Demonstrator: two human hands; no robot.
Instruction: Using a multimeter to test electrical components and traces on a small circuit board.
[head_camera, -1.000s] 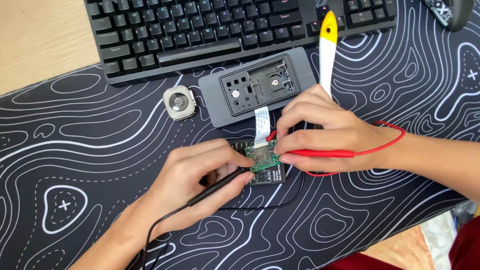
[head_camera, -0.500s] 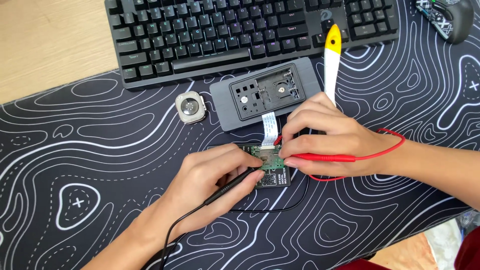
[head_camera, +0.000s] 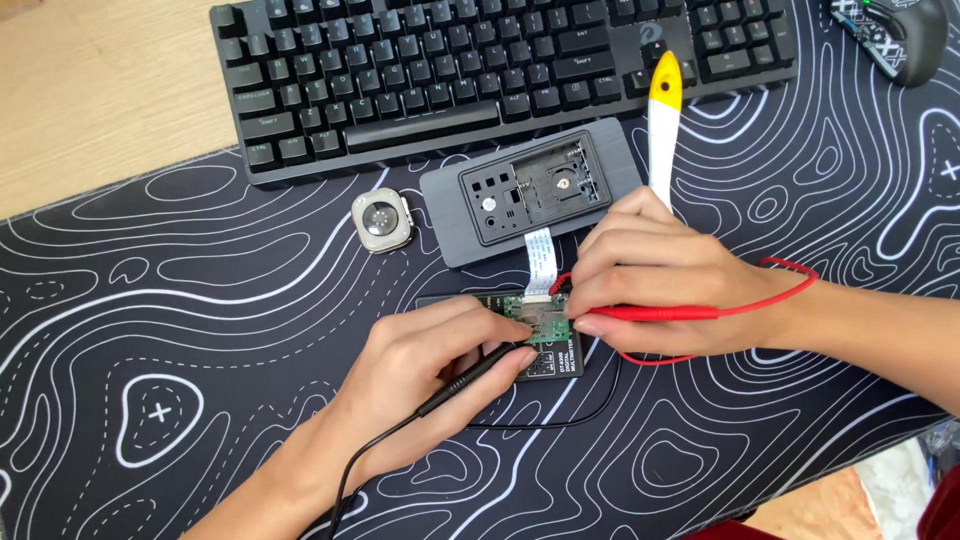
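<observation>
Two probes meet on a small green circuit board (head_camera: 540, 322) near the mat's middle: my left hand (head_camera: 430, 375) pinches the black probe (head_camera: 475, 375), my right hand (head_camera: 660, 275) grips the red probe (head_camera: 655, 313). Beyond lie an opened grey case (head_camera: 535, 190), then a black keyboard (head_camera: 480, 70).

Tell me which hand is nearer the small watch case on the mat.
Left. The left hand lies below and just right of the watch case; the right hand is farther off to its right, beyond the grey housing.
</observation>
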